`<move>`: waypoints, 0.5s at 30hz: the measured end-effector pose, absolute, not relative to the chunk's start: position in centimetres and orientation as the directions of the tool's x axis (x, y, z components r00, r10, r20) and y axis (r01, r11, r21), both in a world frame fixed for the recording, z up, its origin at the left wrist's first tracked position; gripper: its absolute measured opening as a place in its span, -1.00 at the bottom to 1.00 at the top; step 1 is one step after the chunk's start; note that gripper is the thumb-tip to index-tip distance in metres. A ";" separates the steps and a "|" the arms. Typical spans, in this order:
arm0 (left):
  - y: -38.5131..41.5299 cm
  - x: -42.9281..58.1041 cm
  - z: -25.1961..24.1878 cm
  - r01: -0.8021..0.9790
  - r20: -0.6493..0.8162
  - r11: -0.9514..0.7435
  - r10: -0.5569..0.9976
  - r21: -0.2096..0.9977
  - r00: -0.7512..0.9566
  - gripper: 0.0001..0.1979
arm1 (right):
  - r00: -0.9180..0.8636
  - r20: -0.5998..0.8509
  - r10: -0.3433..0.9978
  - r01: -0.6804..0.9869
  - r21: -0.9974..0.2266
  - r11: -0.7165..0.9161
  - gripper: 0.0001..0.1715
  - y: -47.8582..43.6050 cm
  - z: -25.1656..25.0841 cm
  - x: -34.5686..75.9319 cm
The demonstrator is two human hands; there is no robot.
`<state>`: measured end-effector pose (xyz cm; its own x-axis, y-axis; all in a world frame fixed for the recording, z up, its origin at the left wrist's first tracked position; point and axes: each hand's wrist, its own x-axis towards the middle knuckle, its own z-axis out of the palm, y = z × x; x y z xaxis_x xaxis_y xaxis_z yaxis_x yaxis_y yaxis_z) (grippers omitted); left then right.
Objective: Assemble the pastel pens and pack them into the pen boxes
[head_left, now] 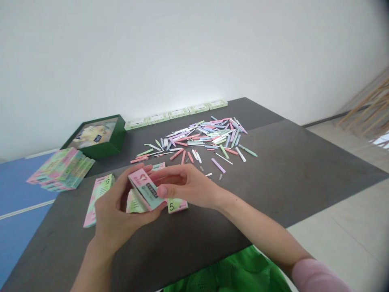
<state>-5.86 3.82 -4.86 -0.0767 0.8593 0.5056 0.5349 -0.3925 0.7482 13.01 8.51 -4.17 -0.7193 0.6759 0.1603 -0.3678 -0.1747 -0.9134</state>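
Note:
Between my two hands is a small pink and mint-green cardboard box (148,190), tilted with its printed end toward me. My left hand (114,211) wraps around it from the left, thumb below and fingers behind. From the right, my right hand (188,186) has its thumb on the box's near end and its fingers curled over the far side. Below and beyond, a box marked 5 (177,206) lies on the dark table, partly hidden by my hands. Another long pink and green box (99,198) rests left of my left hand.
A heap of pastel pens and caps (212,134) spreads across the dark table (267,162). Several pale green boxes (179,112) line the wall. At left are a green open box (105,149) holding packets and a stack of pink-green boxes (65,168). Green cloth (231,273) hangs below the near edge.

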 end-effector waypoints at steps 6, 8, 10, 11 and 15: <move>4.8 -6.6 -5.2 -0.075 0.301 -0.357 0.868 0.931 -0.396 -0.19 | -0.593 0.260 0.762 -0.182 -0.965 0.188 -0.31 9.1 -6.2 13.5; 5.3 -6.9 -5.3 -0.150 0.284 -0.408 0.814 0.901 -0.506 -0.19 | -0.614 0.245 0.750 -0.102 -0.967 0.233 -0.07 9.7 -7.7 13.2; 5.6 -7.4 -5.4 -0.131 0.321 -0.471 0.754 0.873 -0.572 -0.19 | -0.646 0.148 0.749 -0.059 -0.988 0.145 -0.07 9.9 -9.2 12.6; 5.7 -7.7 -5.3 -0.116 0.344 -0.498 0.731 0.859 -0.590 -0.20 | -0.659 0.082 0.748 -0.065 -0.997 0.052 -0.12 9.9 -9.8 12.3; 5.3 -8.1 -4.8 -0.097 0.388 -0.555 0.685 0.826 -0.617 -0.23 | -0.719 -0.112 0.686 -0.235 -0.890 -0.391 -0.23 8.9 -10.7 10.9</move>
<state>-8.08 5.30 -4.78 -0.6168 0.6851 0.3876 -0.0973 -0.5550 0.8262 10.86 8.88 -10.69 -0.7187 0.6863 -0.1115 -0.2353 -0.3909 -0.8898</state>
